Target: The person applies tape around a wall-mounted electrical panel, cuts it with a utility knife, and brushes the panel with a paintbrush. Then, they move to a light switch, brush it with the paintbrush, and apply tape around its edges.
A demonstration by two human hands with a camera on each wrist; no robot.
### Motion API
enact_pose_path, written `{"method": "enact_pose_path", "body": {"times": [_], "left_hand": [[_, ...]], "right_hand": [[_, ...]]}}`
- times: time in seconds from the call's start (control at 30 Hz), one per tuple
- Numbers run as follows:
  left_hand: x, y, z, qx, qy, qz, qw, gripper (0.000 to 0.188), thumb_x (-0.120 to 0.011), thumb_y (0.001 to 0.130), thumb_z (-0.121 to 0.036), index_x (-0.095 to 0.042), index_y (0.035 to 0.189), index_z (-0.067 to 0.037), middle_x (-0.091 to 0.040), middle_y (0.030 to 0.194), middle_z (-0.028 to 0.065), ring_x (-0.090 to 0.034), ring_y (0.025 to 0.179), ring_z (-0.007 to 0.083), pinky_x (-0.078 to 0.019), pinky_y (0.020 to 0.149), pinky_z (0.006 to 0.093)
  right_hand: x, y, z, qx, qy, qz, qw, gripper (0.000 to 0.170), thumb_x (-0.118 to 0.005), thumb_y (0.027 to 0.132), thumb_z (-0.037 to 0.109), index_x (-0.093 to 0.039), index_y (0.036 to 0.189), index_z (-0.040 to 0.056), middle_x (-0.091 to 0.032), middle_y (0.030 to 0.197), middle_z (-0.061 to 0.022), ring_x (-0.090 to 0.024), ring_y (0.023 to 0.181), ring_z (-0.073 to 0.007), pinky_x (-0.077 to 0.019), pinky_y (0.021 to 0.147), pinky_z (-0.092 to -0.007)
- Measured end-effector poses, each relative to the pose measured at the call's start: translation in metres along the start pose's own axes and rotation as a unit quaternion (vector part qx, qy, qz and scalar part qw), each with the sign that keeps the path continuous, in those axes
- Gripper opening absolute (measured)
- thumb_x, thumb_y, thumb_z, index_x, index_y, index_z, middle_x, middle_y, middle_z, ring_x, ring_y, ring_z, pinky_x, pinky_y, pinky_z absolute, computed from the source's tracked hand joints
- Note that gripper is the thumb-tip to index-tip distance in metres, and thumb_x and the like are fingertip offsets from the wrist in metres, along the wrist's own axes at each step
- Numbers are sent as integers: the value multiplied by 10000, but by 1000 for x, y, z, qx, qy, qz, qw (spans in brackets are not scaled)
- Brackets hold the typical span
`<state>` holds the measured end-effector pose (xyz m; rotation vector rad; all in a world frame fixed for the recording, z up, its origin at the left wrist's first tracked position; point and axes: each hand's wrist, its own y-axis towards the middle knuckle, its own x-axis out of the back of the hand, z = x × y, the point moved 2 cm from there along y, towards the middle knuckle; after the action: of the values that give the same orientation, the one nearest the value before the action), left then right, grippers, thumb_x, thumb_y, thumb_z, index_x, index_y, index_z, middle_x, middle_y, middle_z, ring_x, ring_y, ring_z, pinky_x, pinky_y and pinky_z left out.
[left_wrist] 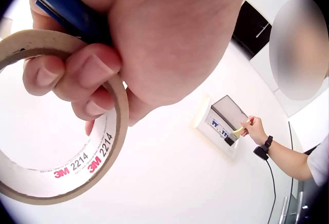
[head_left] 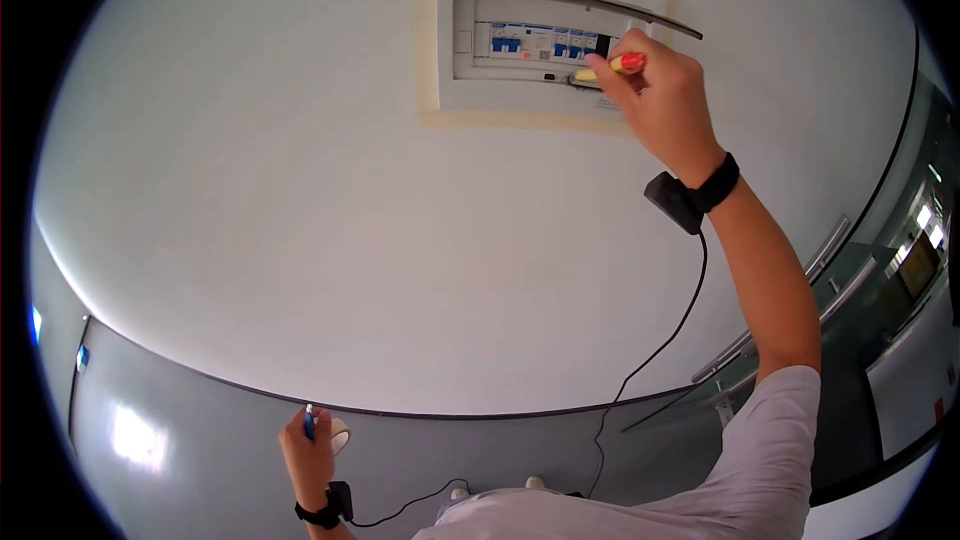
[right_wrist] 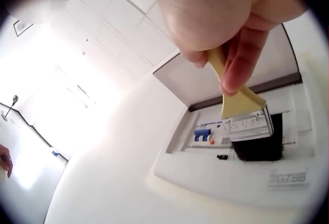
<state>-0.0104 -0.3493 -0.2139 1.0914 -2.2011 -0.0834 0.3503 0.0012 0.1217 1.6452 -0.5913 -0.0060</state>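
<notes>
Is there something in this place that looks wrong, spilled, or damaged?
I see no spill or damage. The only odd-looking thing is the breaker box on the wall: its cover stands open, so the switches are exposed, and the right hand holds a brush at the box. It looks deliberate.

You are facing the wall (head_left: 300, 240), with the breaker box (head_left: 480, 91) sitting in it. Its cover (head_left: 575, 0) is hanging above, the breakers (head_left: 507, 43) are sitting inside, and the brush (right_wrist: 247, 126) is crossing its right part. The tape roll (left_wrist: 115, 131) is hanging below, leftward (well apart).
</notes>
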Motion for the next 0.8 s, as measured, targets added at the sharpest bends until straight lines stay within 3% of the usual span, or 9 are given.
{"method": "enact_pose_path", "body": {"times": [0.13,0.23,0.37,0.5,0.57,0.63,0.73,0.77,0.8], "left_hand": [[3,-7,-5,1,5,-15,1000,260,-714,1029,-192,-727,944,54,-691,709,148,-621,624,231,-509,642,361],[0,-11,-4,7,7,-9,1000,256,-715,1028,-193,-740,956,52,-699,717,145,-622,629,234,-516,651,362],[-4,-19,0,29,4,1,1000,255,-714,1026,-194,-751,960,49,-703,727,152,-629,641,235,-522,660,372],[-2,-26,0,35,11,-3,999,252,-713,1025,-190,-751,954,50,-702,722,156,-637,634,248,-526,659,379],[-1,-27,6,28,9,-6,1000,250,-713,1024,-186,-750,951,50,-702,719,157,-638,628,257,-526,655,379],[1,-29,7,19,10,-6,1000,248,-713,1023,-182,-749,948,51,-702,716,157,-639,621,266,-526,652,380],[-1,-30,2,17,28,-5,999,241,-711,1021,-174,-748,946,52,-703,712,163,-641,611,280,-521,639,377],[-2,-30,-2,22,24,1,999,238,-710,1021,-171,-748,946,51,-703,714,168,-642,611,278,-519,635,377],[-4,-30,-5,26,19,6,999,234,-709,1020,-168,-749,947,51,-704,717,172,-643,611,276,-518,632,376]], "right_hand": [[-26,8,12,44,-15,3,999,354,-838,971,154,-529,844,36,-552,645,-92,-561,568,-267,-458,542,-371],[-38,20,10,50,-14,-11,999,350,-837,980,164,-545,840,32,-559,638,-89,-558,550,-257,-452,533,-355],[-37,20,6,-16,90,-22,996,348,-839,985,168,-561,828,31,-561,618,-83,-536,518,-238,-440,517,-334],[-12,15,9,52,2,-67,996,349,-853,979,157,-569,817,36,-559,596,-73,-515,488,-215,-429,501,-313],[-14,9,2,19,-8,-21,1000,339,-849,983,153,-569,823,44,-568,611,-76,-528,500,-219,-436,505,-319],[-31,5,4,2,50,-31,998,336,-843,987,148,-563,829,50,-570,621,-79,-540,506,-223,-443,509,-322],[-52,7,12,101,41,-51,993,340,-842,998,165,-570,834,43,-600,638,-73,-572,508,-185,-454,517,-298],[-51,6,13,99,42,-51,993,340,-842,998,165,-570,834,43,-600,638,-73,-572,508,-185,-454,517,-298],[-49,9,12,43,91,-44,994,343,-839,1003,171,-571,831,43,-599,634,-68,-571,510,-176,-452,518,-294]]}}
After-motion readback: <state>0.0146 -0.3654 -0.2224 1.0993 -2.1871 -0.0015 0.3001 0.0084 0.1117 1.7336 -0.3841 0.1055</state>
